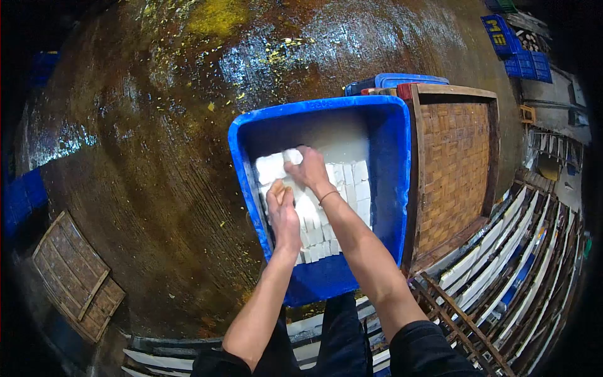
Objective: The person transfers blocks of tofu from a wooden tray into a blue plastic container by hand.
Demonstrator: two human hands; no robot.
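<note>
A deep blue tub point(320, 276) holds cloudy liquid and rows of white rectangular blocks point(361, 190). At the upper left of the rows, my right hand point(308, 168) has its thumb and fingers closed round a white block point(293, 156). Just below it, my left hand point(282, 210) is at the left side of the blocks, its fingers bent close together. Whether anything is between those fingers is hidden. Another white block point(270, 168) lies beside the one in my right hand.
A wooden frame with a woven panel point(453, 173) stands against the tub's right side. Long white strips on racks point(502, 264) fill the lower right. A woven wooden panel point(75, 276) lies at the left on the wet floor point(169, 207). Blue crates point(527, 65) are at the upper right.
</note>
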